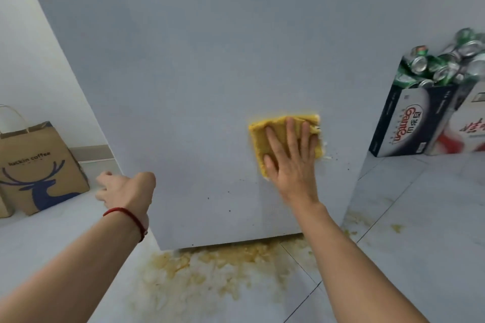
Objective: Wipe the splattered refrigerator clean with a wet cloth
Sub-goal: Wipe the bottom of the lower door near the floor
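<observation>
Refrigerator [210, 60] filled the middle of the view, its pale side panel standing on the tiled floor [420, 244]. Low on that panel, near its right edge, the right hand [291, 157] pressed a yellow cloth [265, 134] flat with straight, spread fingers [290, 128]. Dark specks dotted the panel around and below the cloth. Left of the refrigerator's lower corner hung the left hand [123, 189], fingers loosely curled, holding nothing. A yellowish spill [210, 270] lay on the floor under the refrigerator's bottom edge.
</observation>
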`<control>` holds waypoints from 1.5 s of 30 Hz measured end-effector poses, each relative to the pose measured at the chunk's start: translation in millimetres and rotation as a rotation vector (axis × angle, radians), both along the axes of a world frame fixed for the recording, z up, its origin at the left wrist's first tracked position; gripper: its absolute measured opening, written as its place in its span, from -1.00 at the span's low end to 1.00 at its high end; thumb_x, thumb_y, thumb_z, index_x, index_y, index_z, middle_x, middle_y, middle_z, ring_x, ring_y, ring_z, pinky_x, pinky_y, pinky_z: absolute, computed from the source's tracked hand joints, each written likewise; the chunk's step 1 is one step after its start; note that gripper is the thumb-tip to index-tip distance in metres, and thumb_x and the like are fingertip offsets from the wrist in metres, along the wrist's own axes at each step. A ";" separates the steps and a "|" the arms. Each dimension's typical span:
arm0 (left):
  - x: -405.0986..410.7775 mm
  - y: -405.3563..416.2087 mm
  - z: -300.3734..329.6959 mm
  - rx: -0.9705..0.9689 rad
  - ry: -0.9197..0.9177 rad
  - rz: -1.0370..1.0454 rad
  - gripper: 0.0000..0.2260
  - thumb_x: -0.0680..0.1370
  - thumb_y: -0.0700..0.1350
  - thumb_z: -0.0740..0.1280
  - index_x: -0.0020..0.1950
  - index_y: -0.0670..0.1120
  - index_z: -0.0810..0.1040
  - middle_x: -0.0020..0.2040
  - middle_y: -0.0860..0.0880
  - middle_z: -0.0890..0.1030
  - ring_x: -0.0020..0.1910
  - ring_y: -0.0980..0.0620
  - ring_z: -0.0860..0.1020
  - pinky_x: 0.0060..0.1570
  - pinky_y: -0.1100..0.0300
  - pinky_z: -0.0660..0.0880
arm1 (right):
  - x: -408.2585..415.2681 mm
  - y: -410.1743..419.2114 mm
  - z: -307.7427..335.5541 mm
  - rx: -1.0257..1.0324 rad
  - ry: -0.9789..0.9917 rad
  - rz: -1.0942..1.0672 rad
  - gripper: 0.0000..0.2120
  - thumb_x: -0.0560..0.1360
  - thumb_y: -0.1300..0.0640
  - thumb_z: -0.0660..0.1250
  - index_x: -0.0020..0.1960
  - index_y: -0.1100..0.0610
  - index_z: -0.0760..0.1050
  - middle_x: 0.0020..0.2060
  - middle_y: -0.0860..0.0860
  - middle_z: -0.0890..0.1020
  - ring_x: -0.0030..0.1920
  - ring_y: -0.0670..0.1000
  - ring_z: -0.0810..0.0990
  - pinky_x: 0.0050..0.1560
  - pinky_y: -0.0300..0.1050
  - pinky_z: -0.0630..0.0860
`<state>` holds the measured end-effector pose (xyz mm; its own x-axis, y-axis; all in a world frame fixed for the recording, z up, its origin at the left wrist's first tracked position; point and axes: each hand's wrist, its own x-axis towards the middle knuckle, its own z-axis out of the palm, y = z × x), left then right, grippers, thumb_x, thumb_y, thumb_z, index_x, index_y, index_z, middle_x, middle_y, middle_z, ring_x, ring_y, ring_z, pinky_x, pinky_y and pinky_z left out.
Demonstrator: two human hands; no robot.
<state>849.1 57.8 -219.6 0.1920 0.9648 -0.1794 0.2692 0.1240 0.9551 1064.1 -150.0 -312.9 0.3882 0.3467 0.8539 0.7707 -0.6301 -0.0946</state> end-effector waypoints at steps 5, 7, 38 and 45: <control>-6.1 -21.4 -8.4 0.057 -0.086 -0.111 -0.19 0.34 -0.19 0.39 0.56 0.06 0.17 0.47 -0.13 0.27 0.22 -0.23 0.50 0.27 -0.21 0.53 | 32.6 -48.6 5.9 0.595 0.514 -0.173 -0.35 0.68 -0.08 0.04 0.71 0.07 -0.05 0.68 0.22 -0.14 0.66 0.30 -0.21 0.61 0.36 -0.22; -7.3 -26.0 -7.6 0.086 -0.088 -0.177 -0.21 0.38 -0.22 0.40 0.55 0.11 0.19 0.46 -0.10 0.29 0.29 -0.22 0.48 0.28 -0.22 0.52 | 28.6 -38.3 22.5 0.836 0.688 -0.218 -0.35 0.68 -0.03 -0.01 0.71 0.03 -0.13 0.68 0.16 -0.21 0.66 0.25 -0.25 0.61 0.30 -0.24; -16.0 -46.2 -30.6 -0.023 0.026 -0.407 -0.55 0.57 -0.34 0.30 0.44 -0.10 0.35 0.08 -0.18 0.55 -0.03 -0.13 0.61 0.15 -0.21 0.59 | -11.8 6.9 54.3 -0.102 -0.078 0.006 -0.34 0.66 -0.14 0.25 0.68 -0.18 0.07 0.69 0.04 -0.05 0.67 0.30 -0.09 0.54 0.53 -0.05; -33.7 -33.3 -6.2 0.051 -0.033 -0.391 -0.60 0.57 -0.31 0.31 0.39 -0.06 0.41 0.09 -0.15 0.59 -0.04 -0.15 0.63 0.11 -0.19 0.62 | 38.0 -60.5 52.0 0.860 0.694 -0.188 -0.35 0.72 -0.16 0.05 0.71 -0.05 -0.15 0.68 0.16 -0.17 0.67 0.23 -0.17 0.63 0.29 -0.19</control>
<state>815.5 24.6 -225.8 0.5515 0.8253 -0.1210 0.2556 -0.0291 0.9663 1102.1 -210.4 -261.0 0.8575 -0.3682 0.3594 0.2813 -0.2493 -0.9267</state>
